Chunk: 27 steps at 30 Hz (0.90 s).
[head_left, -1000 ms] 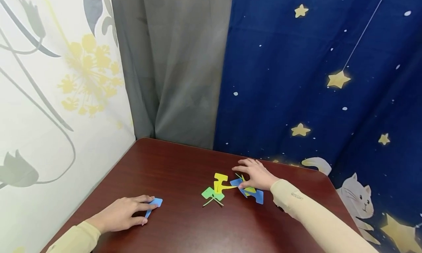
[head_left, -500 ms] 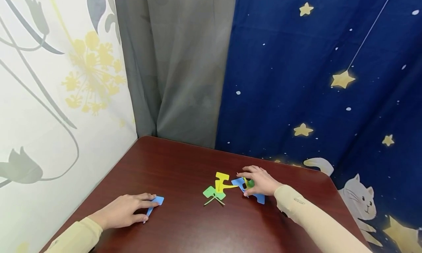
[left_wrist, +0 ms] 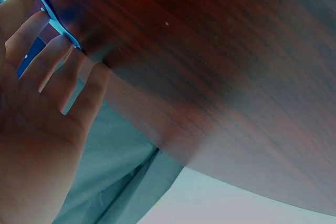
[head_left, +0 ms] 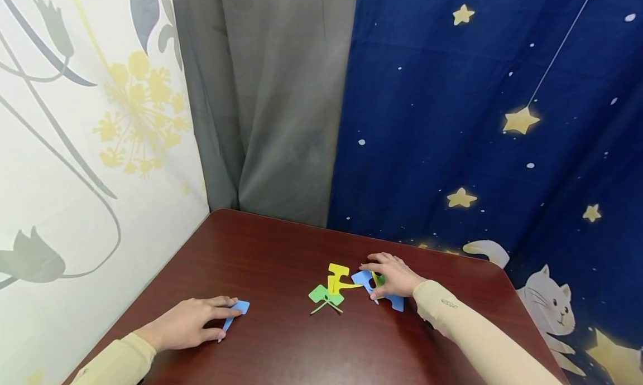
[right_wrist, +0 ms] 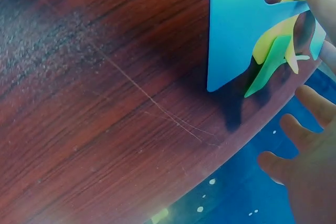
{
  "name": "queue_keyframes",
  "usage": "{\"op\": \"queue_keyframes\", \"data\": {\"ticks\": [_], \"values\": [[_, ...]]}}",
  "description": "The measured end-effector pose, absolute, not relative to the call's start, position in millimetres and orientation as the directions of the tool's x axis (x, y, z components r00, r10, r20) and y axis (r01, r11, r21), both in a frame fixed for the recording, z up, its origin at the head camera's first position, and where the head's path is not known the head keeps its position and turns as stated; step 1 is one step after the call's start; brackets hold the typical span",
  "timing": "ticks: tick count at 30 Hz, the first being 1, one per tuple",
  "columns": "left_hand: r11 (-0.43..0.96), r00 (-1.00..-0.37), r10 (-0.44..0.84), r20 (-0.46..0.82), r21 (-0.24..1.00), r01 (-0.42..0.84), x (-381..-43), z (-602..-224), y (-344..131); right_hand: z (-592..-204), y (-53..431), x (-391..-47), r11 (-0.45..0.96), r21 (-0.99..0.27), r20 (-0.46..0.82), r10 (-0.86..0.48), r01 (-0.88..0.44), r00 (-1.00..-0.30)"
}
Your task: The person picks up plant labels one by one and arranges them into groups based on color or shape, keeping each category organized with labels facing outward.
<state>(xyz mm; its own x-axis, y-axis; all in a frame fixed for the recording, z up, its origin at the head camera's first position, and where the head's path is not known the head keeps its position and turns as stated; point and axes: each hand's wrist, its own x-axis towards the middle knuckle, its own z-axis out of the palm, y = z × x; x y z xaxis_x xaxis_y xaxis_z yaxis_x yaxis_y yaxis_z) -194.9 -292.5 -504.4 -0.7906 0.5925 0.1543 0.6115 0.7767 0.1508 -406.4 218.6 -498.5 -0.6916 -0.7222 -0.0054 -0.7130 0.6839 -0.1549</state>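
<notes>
Near table's far edge (head_left: 301,227), right grip (head_left: 396,275) pinching yellow tag (right_wrist: 283,29), left grip (head_left: 188,322) loose on blue tag (head_left: 243,306), well apart

Head cam looks far and down over the table (head_left: 281,340); 2 wrist cams, in tight, catch its far edge (right_wrist: 236,148).

Blue T-shaped tag (head_left: 243,306): tapered stem directed to the near side, located on the left half of the table (head_left: 281,346). Right cluster: two blue tags (head_left: 361,277), one yellow tag (right_wrist: 284,28), one green tag (right_wrist: 269,66); overlapped, green tag tilted upward.
</notes>
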Motion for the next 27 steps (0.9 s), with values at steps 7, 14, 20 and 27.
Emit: {"op": "queue_keyframes", "data": {"ticks": [7, 14, 20, 27], "values": [[0.777, -0.792, 0.591, 0.155, 0.154, 0.61, -195, -501, -292, -499, 218, -404, 0.693, -0.19, 0.048, -0.701, -0.696, -0.711], [0.784, -0.795, 0.589, 0.145, 0.137, 0.605, -194, -500, -292, -503, 218, -397, 0.679, -0.261, 0.123, -0.682, -0.687, -0.721], [0.784, -0.795, 0.59, 0.141, 0.139, 0.605, -193, -500, -291, -507, 217, -390, 0.66, -0.367, 0.149, -0.654, -0.656, -0.741], [0.779, -0.792, 0.594, 0.14, 0.148, 0.61, -191, -501, -289, -504, 216, -387, 0.633, -0.487, 0.119, -0.634, -0.602, -0.764]]}}
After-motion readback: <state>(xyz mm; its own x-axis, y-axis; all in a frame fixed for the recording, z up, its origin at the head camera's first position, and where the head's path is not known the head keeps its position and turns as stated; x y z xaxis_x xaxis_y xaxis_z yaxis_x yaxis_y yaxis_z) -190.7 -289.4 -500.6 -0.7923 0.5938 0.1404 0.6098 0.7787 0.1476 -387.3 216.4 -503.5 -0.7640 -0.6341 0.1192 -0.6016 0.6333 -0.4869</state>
